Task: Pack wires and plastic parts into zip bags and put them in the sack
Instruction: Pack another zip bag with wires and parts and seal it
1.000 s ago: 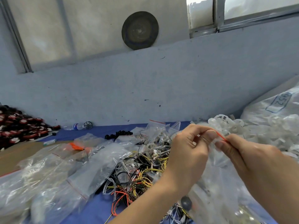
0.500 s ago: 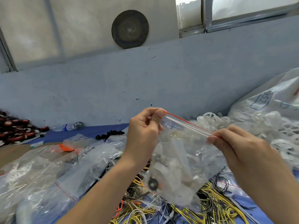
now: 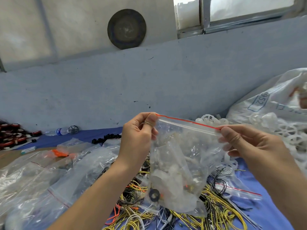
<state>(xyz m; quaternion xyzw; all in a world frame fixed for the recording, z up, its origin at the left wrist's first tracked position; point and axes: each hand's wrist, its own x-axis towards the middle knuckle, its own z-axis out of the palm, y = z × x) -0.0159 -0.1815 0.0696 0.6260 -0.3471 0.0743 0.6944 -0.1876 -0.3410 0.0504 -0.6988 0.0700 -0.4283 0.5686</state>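
A clear zip bag (image 3: 181,165) with a red strip along its top hangs in the air between my hands. It holds white plastic parts, a black ring and some wire. My left hand (image 3: 138,136) pinches the bag's top left corner. At the top right corner, my right hand (image 3: 245,143) pinches the zip strip, which is stretched straight between both hands. Below the bag lies a tangle of yellow, black and white wires (image 3: 214,211) on the blue table (image 3: 272,214). The white sack (image 3: 274,100) lies at the right.
Several empty zip bags (image 3: 54,173) cover the table's left side. White plastic wheels (image 3: 285,131) are heaped at the right by the sack. Red and black parts (image 3: 11,133), a water bottle (image 3: 56,131) and small black pieces (image 3: 106,138) lie along the back wall.
My hands have drawn apart along the zip strip, from pinching close together to holding opposite corners. The bag has risen and now hangs stretched between them.
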